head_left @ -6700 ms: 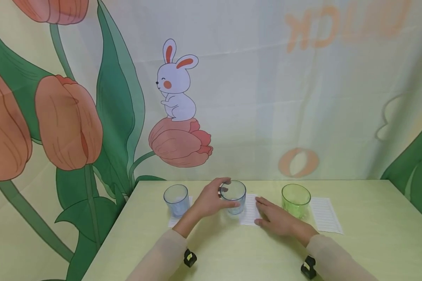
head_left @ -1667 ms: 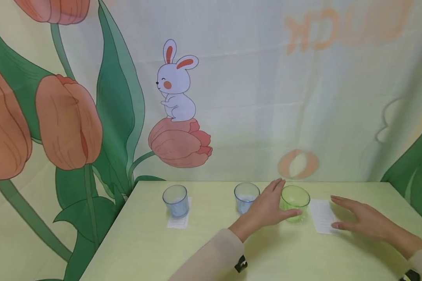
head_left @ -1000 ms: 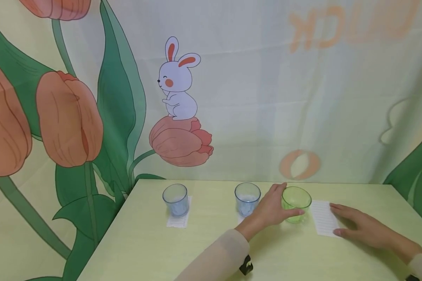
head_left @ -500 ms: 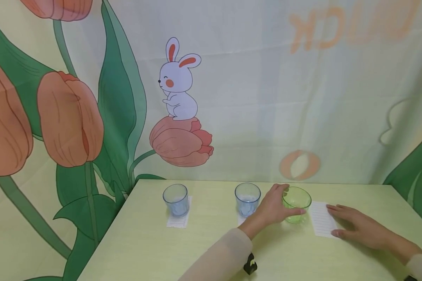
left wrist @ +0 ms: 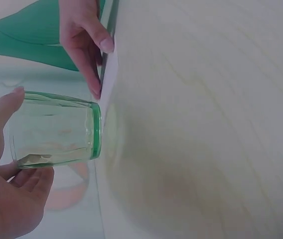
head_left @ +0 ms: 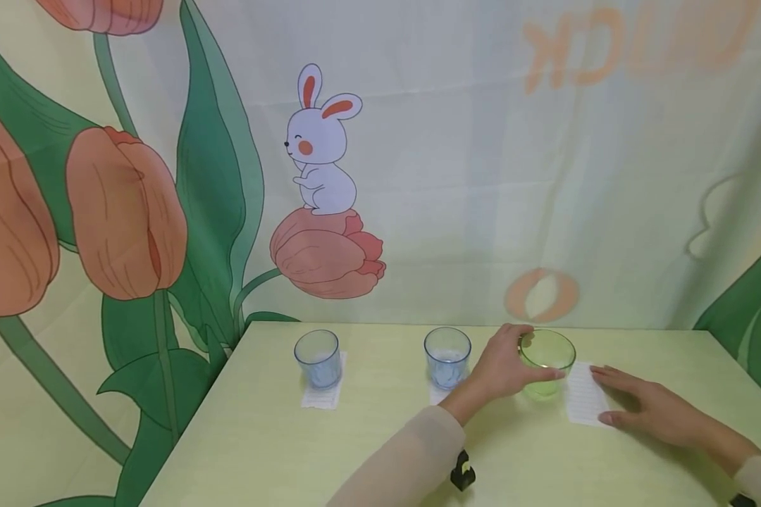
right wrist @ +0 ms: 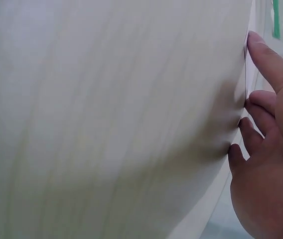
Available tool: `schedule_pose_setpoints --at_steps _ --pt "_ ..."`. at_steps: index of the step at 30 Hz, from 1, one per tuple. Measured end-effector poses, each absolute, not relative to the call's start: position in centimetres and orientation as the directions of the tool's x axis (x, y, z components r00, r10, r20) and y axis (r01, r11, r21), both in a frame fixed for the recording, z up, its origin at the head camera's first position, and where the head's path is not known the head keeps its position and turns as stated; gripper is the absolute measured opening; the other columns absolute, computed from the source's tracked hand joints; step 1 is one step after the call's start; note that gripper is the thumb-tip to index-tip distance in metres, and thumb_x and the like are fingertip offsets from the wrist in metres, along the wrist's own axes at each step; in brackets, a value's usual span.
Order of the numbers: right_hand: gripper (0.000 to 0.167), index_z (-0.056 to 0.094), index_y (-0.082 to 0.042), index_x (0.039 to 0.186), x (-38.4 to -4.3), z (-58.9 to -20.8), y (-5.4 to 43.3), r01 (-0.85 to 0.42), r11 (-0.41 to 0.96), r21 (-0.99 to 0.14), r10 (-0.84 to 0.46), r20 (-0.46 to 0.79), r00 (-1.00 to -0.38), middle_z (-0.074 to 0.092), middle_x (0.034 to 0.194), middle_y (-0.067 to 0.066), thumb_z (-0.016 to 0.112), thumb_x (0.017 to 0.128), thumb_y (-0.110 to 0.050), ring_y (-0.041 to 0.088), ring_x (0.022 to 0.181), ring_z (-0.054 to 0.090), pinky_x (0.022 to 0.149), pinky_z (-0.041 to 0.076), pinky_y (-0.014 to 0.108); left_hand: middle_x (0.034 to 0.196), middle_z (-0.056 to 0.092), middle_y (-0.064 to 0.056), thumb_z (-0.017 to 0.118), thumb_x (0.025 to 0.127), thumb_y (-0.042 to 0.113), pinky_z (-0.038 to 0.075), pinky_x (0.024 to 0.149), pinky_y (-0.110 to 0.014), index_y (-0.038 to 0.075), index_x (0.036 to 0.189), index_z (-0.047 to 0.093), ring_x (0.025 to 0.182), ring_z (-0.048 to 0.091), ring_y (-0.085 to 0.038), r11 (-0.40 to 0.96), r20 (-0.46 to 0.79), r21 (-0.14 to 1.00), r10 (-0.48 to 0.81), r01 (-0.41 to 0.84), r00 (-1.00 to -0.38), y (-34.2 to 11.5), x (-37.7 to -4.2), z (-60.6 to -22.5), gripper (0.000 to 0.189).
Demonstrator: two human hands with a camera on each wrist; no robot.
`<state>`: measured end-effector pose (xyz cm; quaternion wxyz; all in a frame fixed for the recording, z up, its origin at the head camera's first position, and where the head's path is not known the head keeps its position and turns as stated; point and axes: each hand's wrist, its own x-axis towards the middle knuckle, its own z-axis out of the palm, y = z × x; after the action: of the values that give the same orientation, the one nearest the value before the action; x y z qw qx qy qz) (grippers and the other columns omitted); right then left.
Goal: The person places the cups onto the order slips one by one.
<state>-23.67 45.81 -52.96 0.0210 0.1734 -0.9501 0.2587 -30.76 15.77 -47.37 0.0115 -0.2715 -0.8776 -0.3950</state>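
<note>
My left hand (head_left: 502, 367) grips a clear green glass (head_left: 548, 352) around its side, near the rim. In the left wrist view the glass (left wrist: 57, 129) is upright, with its green base just above the tabletop. Beside it on the right lies a small white lined paper (head_left: 585, 398). My right hand (head_left: 656, 412) rests its fingertips and thumb on the paper's right edge, fingers extended. The right wrist view shows this right hand (right wrist: 276, 144) with fingertips down at the table surface.
A blue glass (head_left: 318, 359) stands on a paper slip (head_left: 320, 400) at the left. Another bluish glass (head_left: 447, 358) stands mid-table, partly over paper (head_left: 437, 396) and near my left forearm. A printed curtain (head_left: 418, 176) hangs behind the pale table (head_left: 260, 436).
Earlier my left hand held the middle glass, with my right at its paper. Both hands then moved right. Just now my left hand has raised the green glass slightly and shifted it toward the right-hand paper.
</note>
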Motion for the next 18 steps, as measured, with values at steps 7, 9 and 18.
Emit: schedule_pose_setpoints --at_steps 7,9,18 --pt "0.083 0.045 -0.011 0.161 -23.9 -53.4 45.9 -0.3 0.758 -0.58 -0.302 0.095 -0.949 0.038 0.163 0.029 0.083 0.092 -0.037 0.062 0.144 0.033 0.109 0.027 0.081 0.136 0.061 0.009 0.09 0.08 0.057 0.05 0.099 -0.021 0.015 0.147 0.058 0.121 0.058 -0.005 0.529 0.258 0.672 0.49 0.519 -0.833 17.9 -30.6 -46.9 0.086" --pt "0.081 0.046 -0.008 0.16 -23.9 -53.5 46.0 -0.296 0.746 -0.597 -0.301 0.095 -0.949 0.037 0.163 0.031 0.083 0.093 -0.034 0.063 0.144 0.032 0.109 0.026 0.081 0.135 0.061 0.009 0.091 0.08 0.057 0.05 0.099 -0.02 0.016 0.146 0.059 0.121 0.057 -0.004 0.529 0.25 0.674 0.494 0.516 -0.833 18.5 -30.7 -47.2 0.085" --pt "0.075 0.048 -0.01 0.159 -23.7 -53.9 46.4 -0.303 0.759 -0.577 -0.286 0.124 -0.95 0.039 0.162 0.031 0.081 0.096 -0.034 0.059 0.145 0.034 0.121 0.016 0.016 0.133 0.061 0.01 0.091 0.079 0.055 0.049 0.096 -0.017 0.017 0.148 0.058 0.118 0.057 -0.001 0.507 0.222 0.697 0.519 0.507 -0.825 21.1 -30.7 -48.0 0.085"
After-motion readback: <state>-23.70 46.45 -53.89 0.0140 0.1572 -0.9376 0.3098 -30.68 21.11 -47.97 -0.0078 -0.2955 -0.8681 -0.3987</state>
